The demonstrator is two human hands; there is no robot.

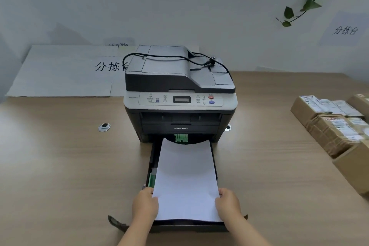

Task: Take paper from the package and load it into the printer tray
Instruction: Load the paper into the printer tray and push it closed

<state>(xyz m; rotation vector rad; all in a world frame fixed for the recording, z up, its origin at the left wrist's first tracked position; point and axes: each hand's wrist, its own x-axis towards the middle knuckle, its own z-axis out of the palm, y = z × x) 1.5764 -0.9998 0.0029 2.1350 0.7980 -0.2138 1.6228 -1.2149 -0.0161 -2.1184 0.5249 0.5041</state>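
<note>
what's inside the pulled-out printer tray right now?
A white paper stack lies in the tray, held at its near corners by the left hand and right hand. Green guides show at the far end and left side. The tray floor is covered.

left grip (145, 204): bare, no glove | right grip (227, 203): bare | forearms: sleeveless, no watch

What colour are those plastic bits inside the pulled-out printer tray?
Green: the paper guides in the tray, clearest in the head view.
</note>
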